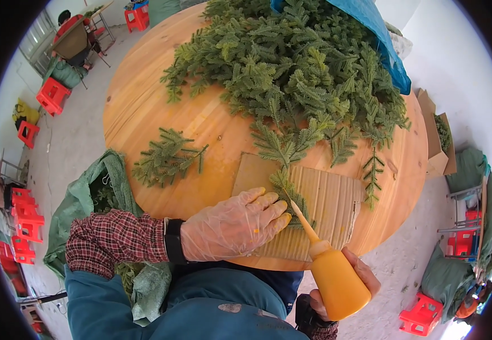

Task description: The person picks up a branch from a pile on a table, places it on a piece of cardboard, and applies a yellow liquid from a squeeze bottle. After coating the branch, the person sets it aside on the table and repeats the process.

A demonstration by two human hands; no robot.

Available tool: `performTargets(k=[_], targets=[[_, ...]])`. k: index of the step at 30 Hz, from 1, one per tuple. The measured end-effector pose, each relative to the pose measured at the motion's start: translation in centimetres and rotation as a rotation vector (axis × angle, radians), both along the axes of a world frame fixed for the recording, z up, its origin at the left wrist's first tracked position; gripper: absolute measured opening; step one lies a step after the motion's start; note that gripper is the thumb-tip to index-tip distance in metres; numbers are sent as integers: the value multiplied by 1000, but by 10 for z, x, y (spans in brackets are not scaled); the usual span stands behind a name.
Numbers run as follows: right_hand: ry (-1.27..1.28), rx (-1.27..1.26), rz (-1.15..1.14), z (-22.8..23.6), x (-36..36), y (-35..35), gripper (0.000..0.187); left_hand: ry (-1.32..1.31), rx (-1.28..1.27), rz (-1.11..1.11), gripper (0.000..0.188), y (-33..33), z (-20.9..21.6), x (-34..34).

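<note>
The person's left hand in a clear plastic glove [223, 229] lies across the tan corrugated cardboard sheet [328, 195], fingers extended, tips against the small green needled sprig [281, 180], seemingly to steady it; whether they pinch it, I cannot tell. The bare right hand [365, 273] grips the yellow-orange squeeze bottle with a long tapered nozzle [339, 281] around its body, presumably so the tip can be steered. The cardboard probably shields the round light-wood table [195, 122] from drips (the glove's fingertips are stained yellow). The big heap of green needled branches [291, 68] sits at the far side, likely to leave the near edge for working.

The bottle, at the near right, is tilted: its long axis runs from a near-right base to a nozzle pointing far-left and downward at the sprig, which slants roughly likewise, its near end partly hidden.
</note>
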State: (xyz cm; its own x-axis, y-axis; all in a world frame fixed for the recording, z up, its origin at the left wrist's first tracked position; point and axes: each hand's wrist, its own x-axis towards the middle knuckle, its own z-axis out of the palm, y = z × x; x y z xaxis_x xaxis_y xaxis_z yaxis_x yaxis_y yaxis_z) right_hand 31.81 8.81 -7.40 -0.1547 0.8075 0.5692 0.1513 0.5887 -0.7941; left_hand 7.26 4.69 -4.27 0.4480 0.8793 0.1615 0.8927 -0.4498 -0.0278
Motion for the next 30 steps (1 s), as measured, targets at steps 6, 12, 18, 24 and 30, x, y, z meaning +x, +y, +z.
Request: performTargets(k=[6, 12, 18, 24, 30], targets=[[-70, 53, 38, -1, -3, 5, 93, -12, 9, -2, 38, 1, 2, 0], [-85, 59, 49, -2, 0, 6, 92, -34, 8, -2, 38, 1, 0, 0], [-99, 56, 155, 7, 11, 1, 88, -32, -2, -1, 38, 1, 1, 0], [-97, 62, 154, 10, 20, -4, 86, -11, -35, 12, 44, 0, 2, 0], [-139, 58, 65, 18, 31, -13, 85, -32, -49, 13, 46, 0, 1, -1]])
